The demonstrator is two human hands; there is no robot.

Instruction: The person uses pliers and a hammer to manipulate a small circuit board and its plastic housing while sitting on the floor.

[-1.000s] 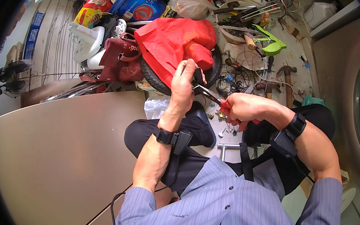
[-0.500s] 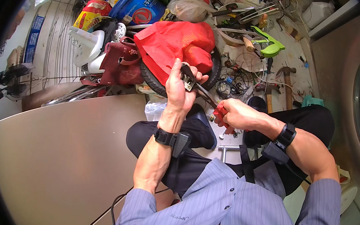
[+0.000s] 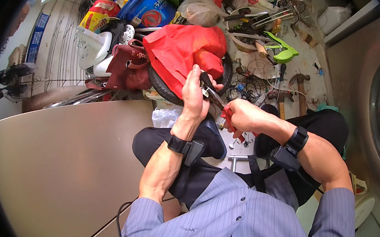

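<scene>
My left hand [image 3: 194,96] is closed, palm up, round a small part [image 3: 206,80] with a black piece and a bright metal piece. Much of that part is hidden by the thumb and fingers. My right hand [image 3: 245,117] grips the red handles of what look like pliers [image 3: 227,116]. Their dark metal end points up and left, reaching the part in my left hand. Whether the jaws are closed on it cannot be made out. Just beyond both hands, a red bag [image 3: 183,48] lies over a black tyre [image 3: 162,86].
A smooth beige panel [image 3: 65,161] spans the left. Beyond the tyre stand a blue bucket [image 3: 148,7] and a maroon bag [image 3: 128,68]. On the right lie a hammer [image 3: 301,91], a bright green hand tool [image 3: 285,53] and tangled wires [image 3: 249,85]. A round-doored appliance [image 3: 364,90] stands far right.
Both hands have shifted slightly, the left a little to the right and the right a little to the left. The left hand has turned, showing less of the metal piece.
</scene>
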